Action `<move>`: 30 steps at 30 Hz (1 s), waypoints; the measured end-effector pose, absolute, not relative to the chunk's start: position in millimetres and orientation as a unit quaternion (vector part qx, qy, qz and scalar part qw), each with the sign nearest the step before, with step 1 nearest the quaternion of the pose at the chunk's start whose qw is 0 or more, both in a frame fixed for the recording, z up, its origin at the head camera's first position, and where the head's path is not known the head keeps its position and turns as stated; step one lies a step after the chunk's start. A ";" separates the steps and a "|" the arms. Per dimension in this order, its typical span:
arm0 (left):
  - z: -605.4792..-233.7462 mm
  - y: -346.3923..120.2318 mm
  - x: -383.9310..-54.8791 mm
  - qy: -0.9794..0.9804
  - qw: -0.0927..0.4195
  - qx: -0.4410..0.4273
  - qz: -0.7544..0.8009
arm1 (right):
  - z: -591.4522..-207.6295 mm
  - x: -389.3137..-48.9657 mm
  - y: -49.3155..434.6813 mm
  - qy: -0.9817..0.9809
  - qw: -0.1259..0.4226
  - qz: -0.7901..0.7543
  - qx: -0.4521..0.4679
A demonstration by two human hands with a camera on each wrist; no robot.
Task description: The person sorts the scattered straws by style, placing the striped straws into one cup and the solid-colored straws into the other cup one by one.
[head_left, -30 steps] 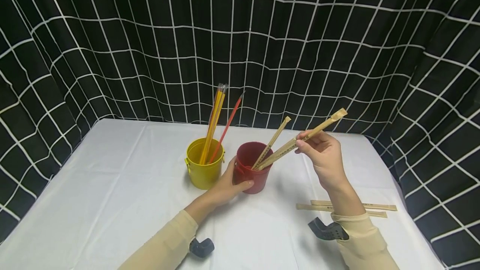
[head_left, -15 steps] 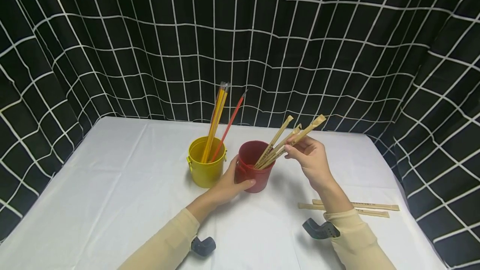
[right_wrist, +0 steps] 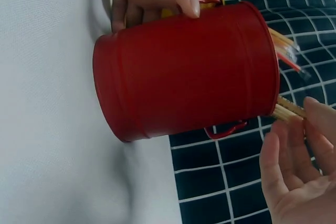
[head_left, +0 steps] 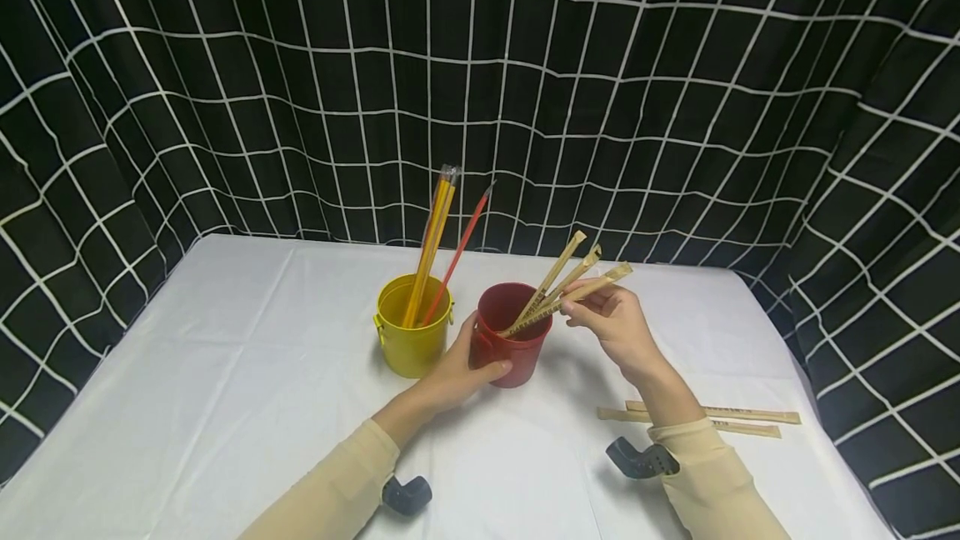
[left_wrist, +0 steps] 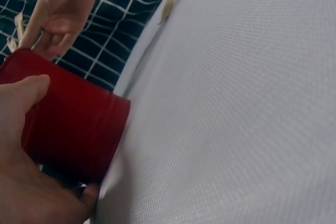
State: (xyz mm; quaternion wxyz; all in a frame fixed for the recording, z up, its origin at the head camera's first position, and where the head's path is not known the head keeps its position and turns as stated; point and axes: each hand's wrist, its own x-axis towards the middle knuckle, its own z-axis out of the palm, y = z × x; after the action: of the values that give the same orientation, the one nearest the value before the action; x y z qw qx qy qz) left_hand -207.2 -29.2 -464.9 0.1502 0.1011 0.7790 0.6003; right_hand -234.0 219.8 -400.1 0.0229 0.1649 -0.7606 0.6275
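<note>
My left hand (head_left: 453, 369) grips a small red bucket (head_left: 517, 361) from its left side, thumb across the front. Its fingers lie partly behind the bucket. Two long, slim paper-wrapped sticks (head_left: 564, 263) lean in the bucket toward the right rim. Between thumb and fingers, my right hand (head_left: 618, 327) pinches another paper-wrapped stick (head_left: 617, 272), whose lower end is inside the bucket. In the right wrist view the right hand (right_wrist: 302, 169) is beside the bucket's mouth, and the red bucket (right_wrist: 184, 74) hides the sticks' lower ends.
Left of the red bucket stands a yellow bucket (head_left: 408, 352) holding yellow sticks (head_left: 431, 248) and one red stick (head_left: 467, 236). Two more paper-wrapped sticks (head_left: 750, 428) lie on the white tablecloth (head_left: 225, 407) by the right forearm. A black grid curtain (head_left: 480, 90) surrounds the table.
My right hand has moved left and slightly down toward the red bucket. Of the sticks it held, one now leans in the bucket by itself and one stays pinched. The left hand keeps its grip.
</note>
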 end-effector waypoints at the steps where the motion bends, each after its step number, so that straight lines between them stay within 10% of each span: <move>1: -465.2 -29.1 -207.4 0.779 0.150 0.102 0.600 | -400.4 -234.3 220.0 -0.764 0.021 0.623 0.166; 30: -466.6 -29.4 -207.8 0.788 0.153 0.093 0.590 | -404.1 -236.2 216.8 -0.825 0.004 0.536 0.177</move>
State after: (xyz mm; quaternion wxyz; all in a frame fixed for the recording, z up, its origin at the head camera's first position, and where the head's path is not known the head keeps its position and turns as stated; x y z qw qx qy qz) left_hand -207.8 -29.4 -466.6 0.1531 0.0928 0.7876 0.5897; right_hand -236.2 216.8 -404.1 0.0037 0.1775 -0.8253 0.5361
